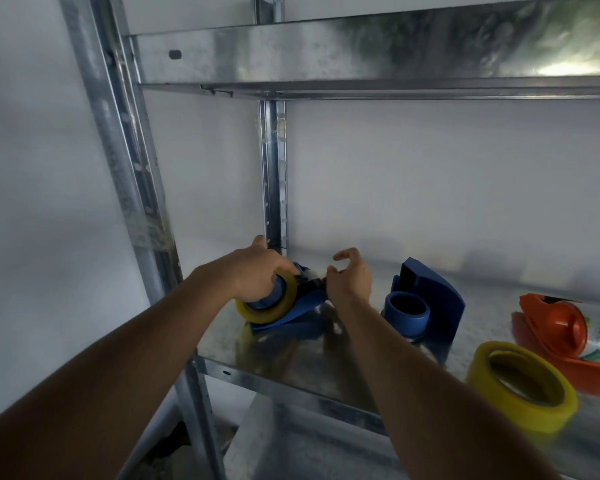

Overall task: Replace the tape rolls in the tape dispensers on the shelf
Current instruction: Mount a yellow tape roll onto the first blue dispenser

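A blue tape dispenser (pixel 291 315) lies on the metal shelf (pixel 291 367) at its left end, with a yellowish tape roll (pixel 281 304) seated on its hub. My left hand (pixel 257 271) grips that roll from above. My right hand (pixel 347 278) is at the dispenser's front end, thumb and forefinger pinching the tape end there, the other fingers loosely raised. A second blue dispenser (pixel 426 303) stands to the right with a bare hub. An orange dispenser (pixel 568 327) holding a white printed roll lies at the far right. A loose yellow tape roll (pixel 523 382) sits near the shelf's front edge.
The galvanised shelving has an upright post (pixel 274 174) just behind my hands, a front post (pixel 125 168) at the left and an upper shelf (pixel 361 64) overhead. White wall lies behind. The floor shows below the shelf.
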